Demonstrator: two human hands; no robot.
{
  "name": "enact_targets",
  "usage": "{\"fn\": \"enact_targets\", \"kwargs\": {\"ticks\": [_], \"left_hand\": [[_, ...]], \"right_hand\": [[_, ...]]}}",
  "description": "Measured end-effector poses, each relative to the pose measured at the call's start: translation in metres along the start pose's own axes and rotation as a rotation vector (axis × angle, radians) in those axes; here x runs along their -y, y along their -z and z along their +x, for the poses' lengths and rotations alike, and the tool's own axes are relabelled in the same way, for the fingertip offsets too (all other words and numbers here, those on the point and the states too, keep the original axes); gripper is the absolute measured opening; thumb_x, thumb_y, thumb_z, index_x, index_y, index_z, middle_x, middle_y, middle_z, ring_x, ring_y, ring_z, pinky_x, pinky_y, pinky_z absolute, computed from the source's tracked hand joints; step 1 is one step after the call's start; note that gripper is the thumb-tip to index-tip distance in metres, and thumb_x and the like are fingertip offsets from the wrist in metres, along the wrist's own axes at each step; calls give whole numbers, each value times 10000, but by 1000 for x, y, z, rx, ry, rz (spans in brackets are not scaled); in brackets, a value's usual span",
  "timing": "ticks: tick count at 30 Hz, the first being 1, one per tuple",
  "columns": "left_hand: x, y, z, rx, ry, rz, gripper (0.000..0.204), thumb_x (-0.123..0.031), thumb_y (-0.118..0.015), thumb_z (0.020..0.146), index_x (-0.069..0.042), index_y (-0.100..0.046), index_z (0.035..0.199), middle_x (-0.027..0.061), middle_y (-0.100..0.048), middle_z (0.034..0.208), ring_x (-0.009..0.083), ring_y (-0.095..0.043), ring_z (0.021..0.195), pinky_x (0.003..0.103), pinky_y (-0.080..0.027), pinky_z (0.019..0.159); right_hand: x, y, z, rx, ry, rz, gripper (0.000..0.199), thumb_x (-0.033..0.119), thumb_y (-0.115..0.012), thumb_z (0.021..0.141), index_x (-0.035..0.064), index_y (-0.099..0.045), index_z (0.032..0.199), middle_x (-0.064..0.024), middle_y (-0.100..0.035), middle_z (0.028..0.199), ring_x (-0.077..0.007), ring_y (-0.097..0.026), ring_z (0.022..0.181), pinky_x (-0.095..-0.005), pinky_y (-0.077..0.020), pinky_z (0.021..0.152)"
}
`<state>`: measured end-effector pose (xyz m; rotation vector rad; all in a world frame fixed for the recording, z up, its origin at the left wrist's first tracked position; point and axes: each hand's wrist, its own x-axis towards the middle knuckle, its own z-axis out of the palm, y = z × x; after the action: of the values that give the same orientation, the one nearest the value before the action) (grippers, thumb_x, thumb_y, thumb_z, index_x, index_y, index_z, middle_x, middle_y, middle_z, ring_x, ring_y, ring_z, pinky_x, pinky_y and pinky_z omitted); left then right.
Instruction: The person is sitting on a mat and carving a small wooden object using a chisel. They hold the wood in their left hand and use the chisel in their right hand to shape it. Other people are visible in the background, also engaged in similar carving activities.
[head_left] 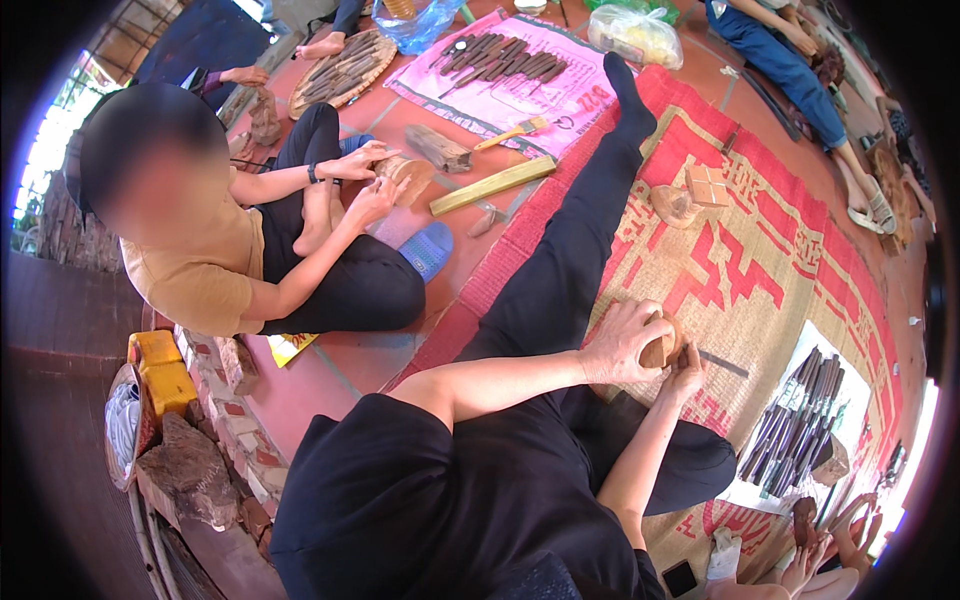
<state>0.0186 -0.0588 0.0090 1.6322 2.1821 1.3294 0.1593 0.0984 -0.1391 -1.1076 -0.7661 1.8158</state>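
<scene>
A round, light-brown wooden piece (658, 350) is held over my lap, just above the mat. My left hand (622, 342) curls around its left side, thumb and fingers closed on it. My right hand (684, 376) presses against its right edge with bent fingers. Beside the right fingertips a slim dark metal bar (724, 364), like a chisel, points away to the right; whether it is held or lies on the mat I cannot tell. The side of the wood facing the mat is hidden.
My outstretched leg crosses the red-patterned mat (690, 250). Carved wooden pieces (676, 205) lie ahead; dark carving tools (800, 425) rest on a white sheet at right. At left, a seated person (190, 240) holds a wooden disc (408, 178). More tools (500, 60) cover a pink banner.
</scene>
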Motion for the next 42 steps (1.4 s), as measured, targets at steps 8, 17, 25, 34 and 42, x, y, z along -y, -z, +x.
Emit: {"fn": "enact_targets", "kwargs": {"ticks": [8, 17, 25, 34, 42], "left_hand": [[8, 0, -3, -9, -5, -24, 575, -220, -801, 594, -150, -545, 1104, 109, -477, 1139, 327, -489, 1056, 442, -402, 878], [12, 7, -9, 11, -36, -6, 591, -255, -797, 595, -148, -534, 1114, 121, -456, 1164, 332, -478, 1069, 453, -390, 891], [10, 4, -11, 40, -52, -2, 572, -247, -801, 598, -148, -532, 1092, 119, -449, 1155, 344, -472, 1060, 450, -391, 894], [9, 5, -10, 38, -58, 5, 561, -239, -802, 609, -159, -535, 1095, 115, -456, 1160, 331, -477, 1061, 448, -391, 882], [12, -2, -9, 52, -90, -19, 607, -249, -804, 606, -152, -524, 1136, 119, -455, 1184, 332, -476, 1070, 455, -382, 900]], "right_hand": [[5, -19, -12, 69, 4, -40, 67, 31, -653, 853, 24, -594, 884, -116, -668, 928, -193, -650, 878, -316, -524, 771], [9, -1, -1, -46, -1, -68, 110, 74, -673, 847, 43, -582, 899, -109, -677, 897, -197, -666, 860, -300, -529, 757], [4, -8, -1, -26, 19, -156, 85, 52, -671, 829, 55, -617, 895, -59, -666, 843, -169, -654, 761, -266, -512, 703], [3, -24, -15, 141, 61, -129, 178, 19, -654, 823, 23, -654, 1001, -61, -668, 939, -155, -634, 847, -274, -498, 798], [7, -2, -1, -70, -50, -60, 132, 12, -639, 823, 28, -624, 953, -97, -681, 902, -181, -662, 815, -302, -528, 757]]}}
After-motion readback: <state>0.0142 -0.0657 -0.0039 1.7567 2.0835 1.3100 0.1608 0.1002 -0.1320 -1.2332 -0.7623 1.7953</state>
